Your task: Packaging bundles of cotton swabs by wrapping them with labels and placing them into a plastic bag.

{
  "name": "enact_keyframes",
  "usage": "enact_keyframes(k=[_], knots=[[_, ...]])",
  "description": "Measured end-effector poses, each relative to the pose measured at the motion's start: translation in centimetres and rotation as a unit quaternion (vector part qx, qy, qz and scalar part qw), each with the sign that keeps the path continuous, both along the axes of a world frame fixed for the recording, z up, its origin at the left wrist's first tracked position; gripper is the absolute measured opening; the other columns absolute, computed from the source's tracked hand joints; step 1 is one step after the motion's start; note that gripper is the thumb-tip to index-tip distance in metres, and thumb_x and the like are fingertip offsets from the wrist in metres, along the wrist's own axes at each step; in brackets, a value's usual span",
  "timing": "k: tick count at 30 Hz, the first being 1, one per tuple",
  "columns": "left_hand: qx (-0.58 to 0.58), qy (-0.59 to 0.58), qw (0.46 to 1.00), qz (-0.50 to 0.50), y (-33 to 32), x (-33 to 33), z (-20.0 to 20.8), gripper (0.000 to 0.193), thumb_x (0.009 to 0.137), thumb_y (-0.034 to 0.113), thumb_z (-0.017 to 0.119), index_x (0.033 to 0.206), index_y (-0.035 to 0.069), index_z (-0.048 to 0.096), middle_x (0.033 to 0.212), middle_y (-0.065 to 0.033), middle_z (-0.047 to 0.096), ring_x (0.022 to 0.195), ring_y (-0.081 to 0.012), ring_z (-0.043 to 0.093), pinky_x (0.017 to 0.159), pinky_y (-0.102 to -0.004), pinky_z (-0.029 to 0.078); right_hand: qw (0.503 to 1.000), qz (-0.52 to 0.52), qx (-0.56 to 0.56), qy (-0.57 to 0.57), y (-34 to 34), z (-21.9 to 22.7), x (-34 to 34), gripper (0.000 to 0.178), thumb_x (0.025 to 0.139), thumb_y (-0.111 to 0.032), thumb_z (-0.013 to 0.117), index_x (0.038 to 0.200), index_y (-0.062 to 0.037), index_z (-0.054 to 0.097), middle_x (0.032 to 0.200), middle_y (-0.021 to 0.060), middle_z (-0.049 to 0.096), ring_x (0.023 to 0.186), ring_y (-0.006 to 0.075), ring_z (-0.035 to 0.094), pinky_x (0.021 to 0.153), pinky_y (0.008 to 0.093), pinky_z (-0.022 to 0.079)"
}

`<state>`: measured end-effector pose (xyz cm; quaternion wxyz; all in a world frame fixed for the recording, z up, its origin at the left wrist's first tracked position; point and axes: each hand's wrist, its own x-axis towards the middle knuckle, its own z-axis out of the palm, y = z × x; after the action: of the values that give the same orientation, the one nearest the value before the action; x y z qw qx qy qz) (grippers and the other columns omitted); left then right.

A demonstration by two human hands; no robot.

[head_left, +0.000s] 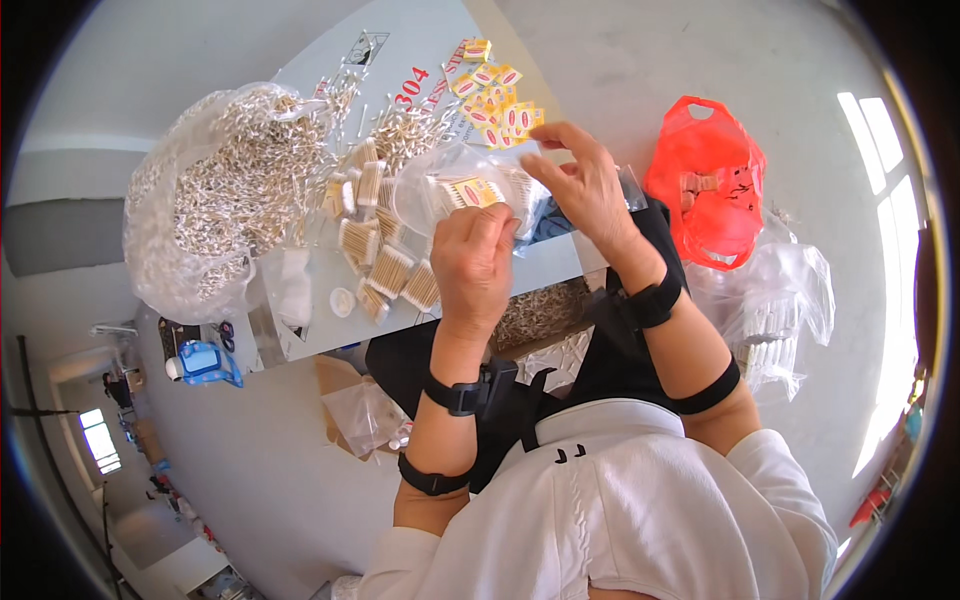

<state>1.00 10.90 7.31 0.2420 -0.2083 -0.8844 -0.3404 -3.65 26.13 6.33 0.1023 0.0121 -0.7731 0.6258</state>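
Note:
My left hand [475, 262] is closed, fingertips pinching the near edge of a clear plastic bag [415, 195]. Inside the bag lie cotton swabs and a yellow-and-white label card [472, 191]. My right hand [592, 190] hovers just right of the bag, thumb and fingers apart, with nothing visible between them. Beyond its fingertips several loose label cards [497, 110] are scattered on the table. To the left of the bag sit several bundles of cotton swabs [390, 270], with more loose swabs [405, 135] behind them.
A large clear sack of swabs [240, 170] covers the table's left side. A red plastic bag [708, 180] and clear bags [775, 290] are on the right. A box of swabs [545, 315] is below the table edge, and a blue-and-white bottle [200, 362] stands at the left.

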Motion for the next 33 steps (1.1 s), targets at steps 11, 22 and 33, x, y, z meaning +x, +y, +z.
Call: enact_keyframes(k=[11, 22, 33], knots=[[-0.353, -0.064, 0.933, 0.018, -5.5, -0.5, 5.3, 0.023, 0.064, 0.01, 0.072, 0.086, 0.007, 0.064, 0.099, -0.0044, 0.063, 0.111, -0.0239, 0.05, 0.091, -0.0453, 0.031, 0.949, 0.031, 0.305, 0.069, -1.2, 3.4, -3.8, 0.012, 0.077, -0.011, 0.056, 0.072, 0.0, 0.054, 0.067, 0.0193, 0.057, 0.065, 0.0383, 0.056, 0.059, 0.0437, 0.044], [-0.348, -0.138, 0.927, -0.022, -4.2, 0.4, 13.6, 0.003, 0.072, 0.002, 0.059, 0.074, 0.002, 0.061, 0.072, -0.0141, 0.059, 0.074, -0.0319, 0.058, 0.063, -0.0402, 0.045, 0.96, 0.082, 0.232, 0.132, -1.4, 9.2, -4.8, 0.011, 0.076, -0.011, 0.056, 0.071, -0.0019, 0.059, 0.067, 0.0178, 0.06, 0.069, 0.0375, 0.059, 0.064, 0.0448, 0.047], [-0.346, -0.244, 0.893, -0.155, -3.6, -4.8, 6.4, 0.014, 0.073, 0.0, 0.056, 0.085, -0.003, 0.063, 0.082, -0.0232, 0.062, 0.081, -0.0371, 0.061, 0.071, -0.0429, 0.048, 0.975, 0.113, 0.125, 0.146, -1.5, 6.8, 0.0, 0.022, 0.072, -0.01, 0.065, 0.093, -0.005, 0.061, 0.063, 0.0144, 0.057, 0.06, 0.0319, 0.057, 0.057, 0.0377, 0.046]])
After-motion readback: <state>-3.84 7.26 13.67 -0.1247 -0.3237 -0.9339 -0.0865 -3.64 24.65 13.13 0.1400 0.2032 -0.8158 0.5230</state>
